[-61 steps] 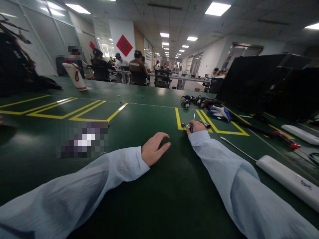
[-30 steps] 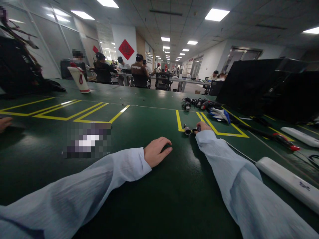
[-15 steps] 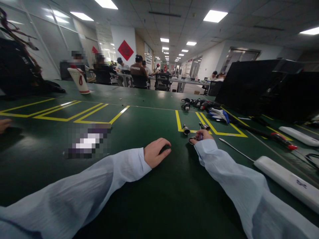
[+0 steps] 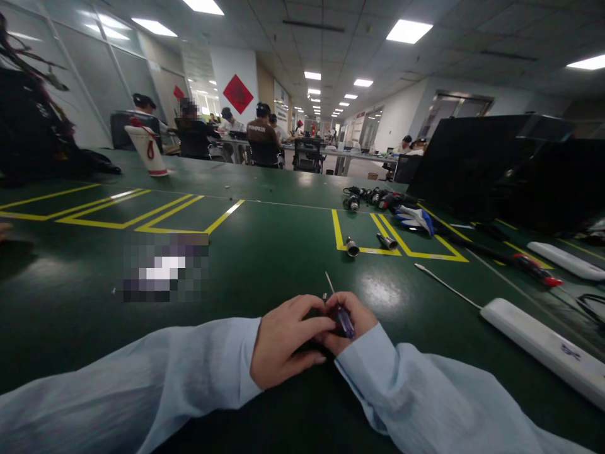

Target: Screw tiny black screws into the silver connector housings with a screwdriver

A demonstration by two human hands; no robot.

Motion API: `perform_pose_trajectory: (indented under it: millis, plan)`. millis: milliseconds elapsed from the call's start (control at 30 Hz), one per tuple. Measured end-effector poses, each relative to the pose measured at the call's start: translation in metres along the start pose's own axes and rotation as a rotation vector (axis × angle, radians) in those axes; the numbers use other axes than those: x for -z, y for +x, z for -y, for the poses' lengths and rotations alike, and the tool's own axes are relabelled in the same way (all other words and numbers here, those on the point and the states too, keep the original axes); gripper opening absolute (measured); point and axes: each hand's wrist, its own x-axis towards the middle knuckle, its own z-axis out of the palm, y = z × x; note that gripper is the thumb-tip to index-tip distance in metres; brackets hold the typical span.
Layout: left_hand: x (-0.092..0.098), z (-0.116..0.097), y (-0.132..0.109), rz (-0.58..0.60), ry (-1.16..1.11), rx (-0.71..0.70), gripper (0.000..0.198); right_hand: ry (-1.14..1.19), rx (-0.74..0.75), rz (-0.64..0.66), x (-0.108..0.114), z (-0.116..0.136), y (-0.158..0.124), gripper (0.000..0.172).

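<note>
My two hands meet low in the middle of the green table (image 4: 265,252). My right hand (image 4: 352,318) grips a small screwdriver with a purple handle (image 4: 344,320), its thin shaft pointing up and away. My left hand (image 4: 283,340) curls its fingers against the right hand, pinching something small and dark that I cannot make out. Both arms wear light blue sleeves. Two small metal cylinders (image 4: 352,246) (image 4: 386,241) lie on the yellow tape lines further out.
A long white bar (image 4: 543,343) with a thin rod lies at the right, a red-handled tool (image 4: 536,271) beyond it. Gloves and dark tools (image 4: 382,198) sit further back beside black cases (image 4: 496,164). A white cup (image 4: 147,151) stands far left. People sit at distant desks.
My right hand has pulled back from the yellow lines toward me with the screwdriver, leaving the two metal cylinders behind. My left hand has closed in to meet it.
</note>
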Motion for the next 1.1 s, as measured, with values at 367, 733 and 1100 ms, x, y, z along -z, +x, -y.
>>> perform_pose_trajectory:
  millis: [367, 733, 1100]
  plan:
    - [0.023, 0.032, -0.011, 0.081, -0.213, -0.152, 0.033, 0.150, -0.065, 0.188, -0.016, 0.000, 0.006, 0.041]
    - [0.015, 0.028, -0.015, -0.092, 0.173, -0.148, 0.023, 0.279, -0.030, 0.171, -0.001, 0.000, 0.009, 0.017]
    - [0.026, 0.011, -0.008, -0.048, 0.483, -0.298, 0.029, 0.229, -0.003, 0.086, -0.002, 0.007, 0.005, 0.024]
